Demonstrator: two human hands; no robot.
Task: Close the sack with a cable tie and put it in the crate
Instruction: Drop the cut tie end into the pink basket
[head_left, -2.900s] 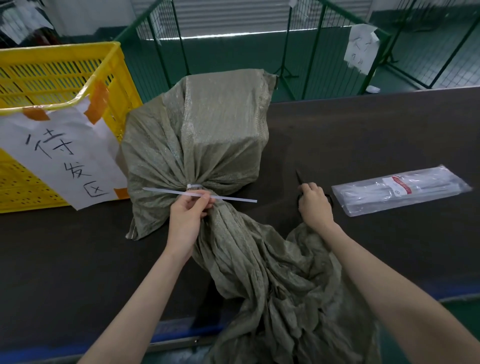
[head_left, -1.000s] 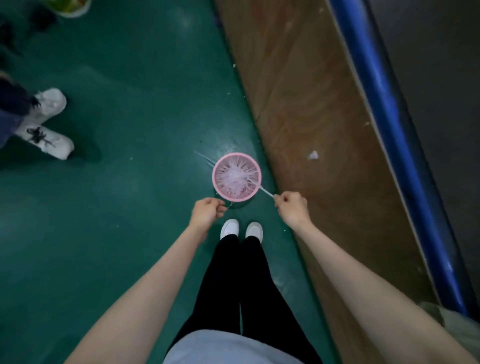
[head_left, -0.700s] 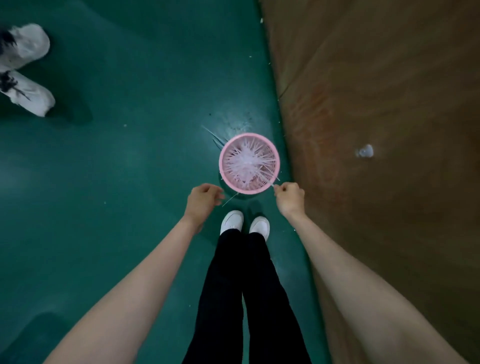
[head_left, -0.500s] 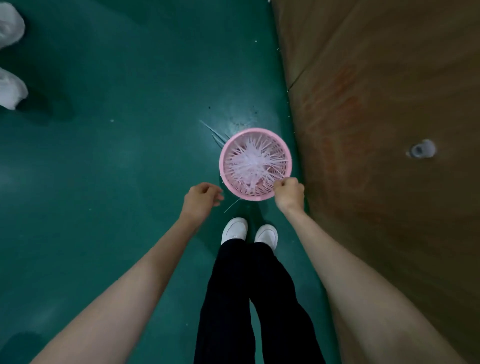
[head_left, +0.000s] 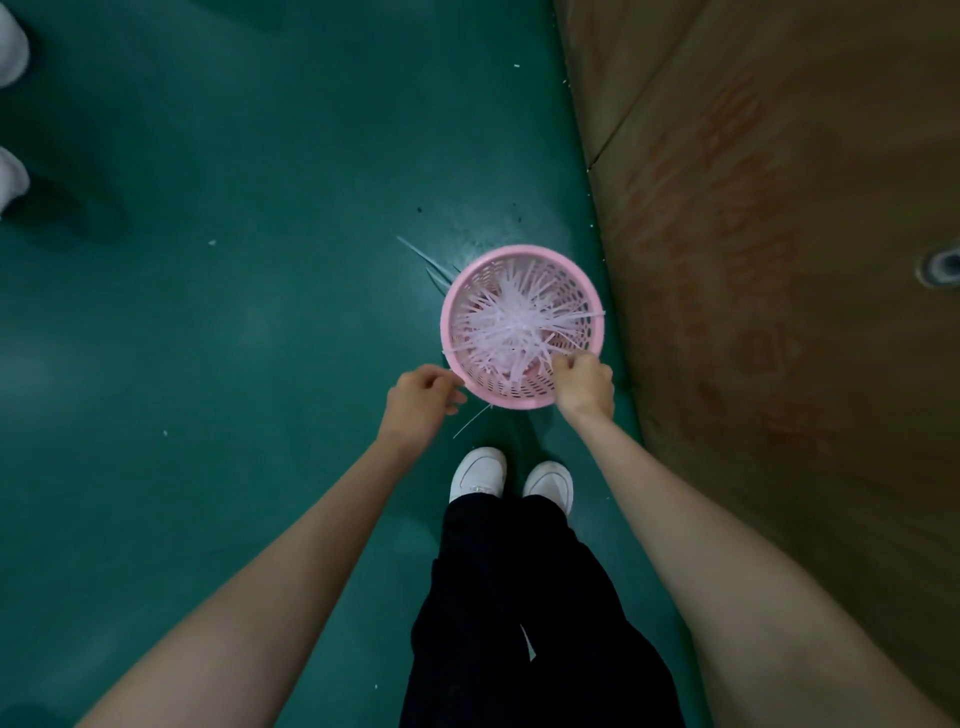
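Observation:
The sack, the crate and the table top are out of view; I look straight down at the floor. A round pink basket (head_left: 522, 400) stands on the green floor, filled with several white cut cable tie strips (head_left: 514, 325). My right hand (head_left: 582, 387) hangs over the basket's near right rim. Its fingers are curled and pinched together on a thin white strip that blends in with those in the basket. Just left of the basket's near rim is my left hand (head_left: 418, 402), loosely curled, with nothing visible in it.
My white shoes (head_left: 511, 478) and black trousers stand just behind the basket. A brown wooden panel (head_left: 779, 260) rises along the right. A few loose strips (head_left: 470, 422) lie on the floor beside the basket. Another person's white shoes (head_left: 10, 176) show at the far left.
I have turned from the tied sack on the table to the floor. My right hand has carried a white strip down to the pink basket's rim, and my left hand has followed beside it.

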